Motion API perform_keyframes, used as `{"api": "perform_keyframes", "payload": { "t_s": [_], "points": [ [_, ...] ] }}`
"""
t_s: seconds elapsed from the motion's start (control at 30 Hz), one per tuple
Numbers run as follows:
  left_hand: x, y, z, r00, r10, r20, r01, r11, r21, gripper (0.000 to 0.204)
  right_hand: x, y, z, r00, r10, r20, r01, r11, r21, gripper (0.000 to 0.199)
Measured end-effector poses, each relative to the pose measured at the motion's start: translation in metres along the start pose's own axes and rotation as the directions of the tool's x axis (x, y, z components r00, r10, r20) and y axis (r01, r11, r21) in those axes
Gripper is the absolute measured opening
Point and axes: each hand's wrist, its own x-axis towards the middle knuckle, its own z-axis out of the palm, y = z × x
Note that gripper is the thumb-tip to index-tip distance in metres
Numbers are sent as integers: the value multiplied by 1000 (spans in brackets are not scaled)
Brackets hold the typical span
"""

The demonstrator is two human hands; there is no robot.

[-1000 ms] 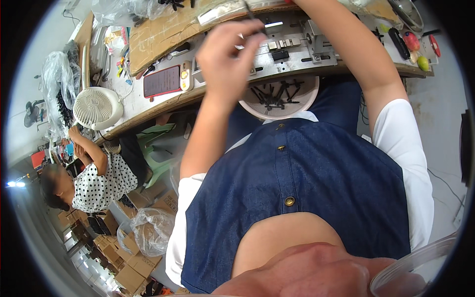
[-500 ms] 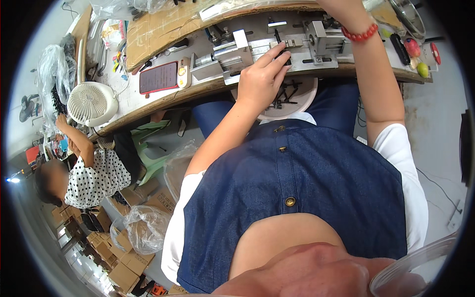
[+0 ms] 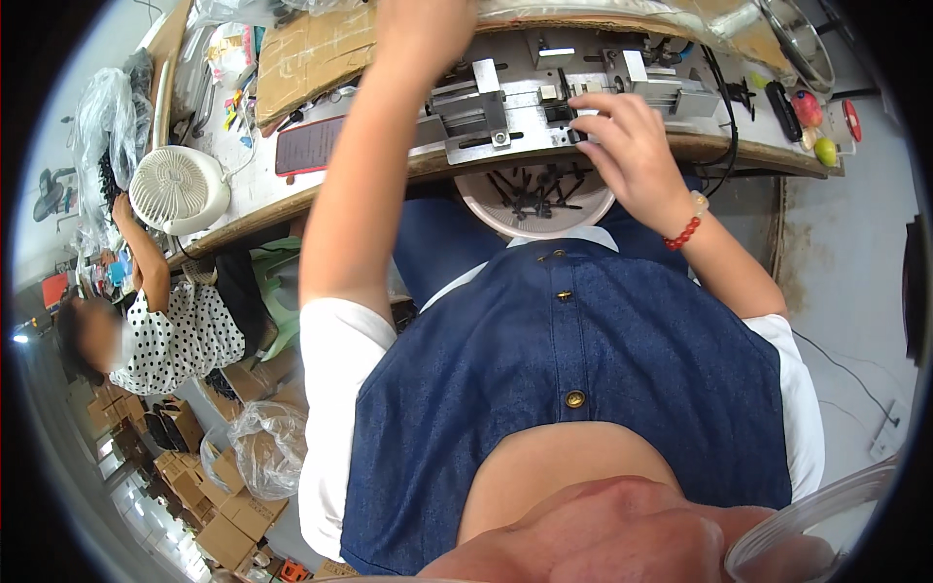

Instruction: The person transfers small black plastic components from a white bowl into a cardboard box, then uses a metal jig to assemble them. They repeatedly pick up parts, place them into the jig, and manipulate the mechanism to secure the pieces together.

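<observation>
A metal clamping fixture lies at the bench edge, with sliding blocks on its left and right. In its middle sits a small black part. My right hand comes in from the right, thumb and fingertips curled against this part. My left hand is stretched up over the far side of the bench, blurred, its fingers cut off by the upper edge; whether it holds anything is hidden. Below the fixture, a pale round basket at my lap holds several thin black pieces.
A phone lies partly behind my left forearm, near a white fan. Cardboard covers the bench's far left. At right are a metal bowl, black cables and a green fruit. Another person sits at left.
My left hand has left the fixture and swung up to the far side. My right hand has come back from the far right down to the black part. The basket shows more fully.
</observation>
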Motion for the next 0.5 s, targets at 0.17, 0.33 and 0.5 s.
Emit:
{"api": "perform_keyframes", "payload": {
  "t_s": [0.17,0.33,0.5],
  "points": [
    [39,-40,9,955,161,248,-205,965,166,22,-3,3,28,999,-19,26,23,986,-163,27],
    [50,-48,17,954,228,197,-239,971,34,17,1,3,30,999,-32,-9,29,973,-227,25],
    [40,-23,17,981,-193,0,190,962,-195,19,7,2,22,1000,-24,10,26,974,-223,20]
  ]
}}
